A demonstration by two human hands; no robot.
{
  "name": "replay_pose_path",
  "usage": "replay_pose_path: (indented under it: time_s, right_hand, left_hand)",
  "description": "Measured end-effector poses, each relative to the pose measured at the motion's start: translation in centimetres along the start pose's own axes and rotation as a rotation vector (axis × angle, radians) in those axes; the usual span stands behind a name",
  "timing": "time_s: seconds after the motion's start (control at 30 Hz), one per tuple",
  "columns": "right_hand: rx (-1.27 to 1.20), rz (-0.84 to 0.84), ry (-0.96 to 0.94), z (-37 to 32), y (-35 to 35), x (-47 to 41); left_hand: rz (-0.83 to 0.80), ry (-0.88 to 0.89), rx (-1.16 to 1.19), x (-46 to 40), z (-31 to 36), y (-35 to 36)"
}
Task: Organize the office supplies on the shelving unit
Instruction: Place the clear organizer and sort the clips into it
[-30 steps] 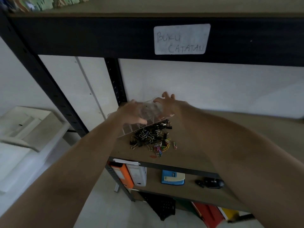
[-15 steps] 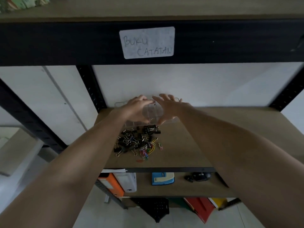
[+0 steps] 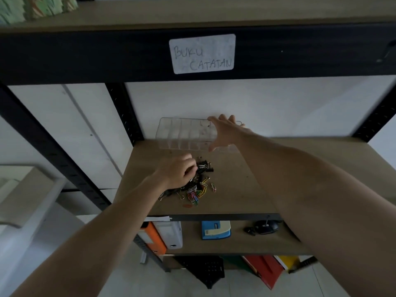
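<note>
A clear plastic compartment box stands tilted at the back of the middle shelf board, against the white wall. My right hand grips its right end, fingers over the top edge and thumb under the lower edge. In front of the box lies a pile of black binder clips, with coloured paper clips at its near side. My left hand sits on the left part of the pile, fingers curled down into the binder clips. What its fingertips hold is hidden.
A label reading "BUKU CATATAN" is stuck on the black beam above. The shelf below holds an orange binder, a white box, a blue device and a black mouse. A white printer stands at left.
My left hand let go of the clear box and dropped onto the clip pile. The right hand kept the box and set it further back near the wall.
</note>
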State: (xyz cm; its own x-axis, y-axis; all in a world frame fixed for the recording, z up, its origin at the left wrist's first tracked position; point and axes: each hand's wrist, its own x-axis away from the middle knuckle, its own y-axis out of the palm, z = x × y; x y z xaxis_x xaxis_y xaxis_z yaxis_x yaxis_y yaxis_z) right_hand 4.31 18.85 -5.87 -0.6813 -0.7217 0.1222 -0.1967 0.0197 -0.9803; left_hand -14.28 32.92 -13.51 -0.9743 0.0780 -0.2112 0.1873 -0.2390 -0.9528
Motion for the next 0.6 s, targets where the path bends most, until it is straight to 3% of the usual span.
replay_pose_path:
  time_s: [0.2,0.37,0.6]
  right_hand:
    - [0.002,0.018,0.017,0.0,-0.6,0.3]
    - [0.007,0.011,0.013,-0.1,-0.3,0.1]
    - [-0.003,0.000,0.006,0.3,0.2,0.0]
  left_hand:
    - [-0.140,-0.186,-0.061,-0.5,0.7,1.9]
    - [-0.293,-0.362,0.035,-2.3,1.8,2.7]
    - [-0.358,-0.297,0.041,-2.3,3.3,3.8]
